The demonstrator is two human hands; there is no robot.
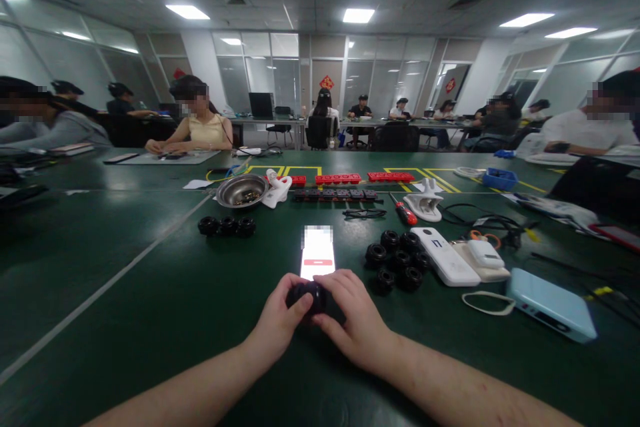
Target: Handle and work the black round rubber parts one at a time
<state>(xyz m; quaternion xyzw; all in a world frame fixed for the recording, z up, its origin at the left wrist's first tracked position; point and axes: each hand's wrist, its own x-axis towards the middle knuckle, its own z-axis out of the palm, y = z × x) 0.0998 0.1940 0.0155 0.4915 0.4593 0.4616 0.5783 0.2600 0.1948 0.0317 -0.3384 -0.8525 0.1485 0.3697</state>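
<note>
Over the green table (pixel 200 320), the left hand (pixel 275 312) and right hand (pixel 360 320) meet left of a cluster of black wheel-like parts (pixel 401 259), probably placed for easy reach, and just short of a lit phone (pixel 319 251). Fingers and thumbs pinch one black round part (pixel 315 294) from both sides, seemingly to steady it; partly covered, it shows no clear long axis or facing

Dim overall, lit by ceiling panels (pixel 359 15); phone screen (pixel 319 251) glaring, edges stretched.
</note>
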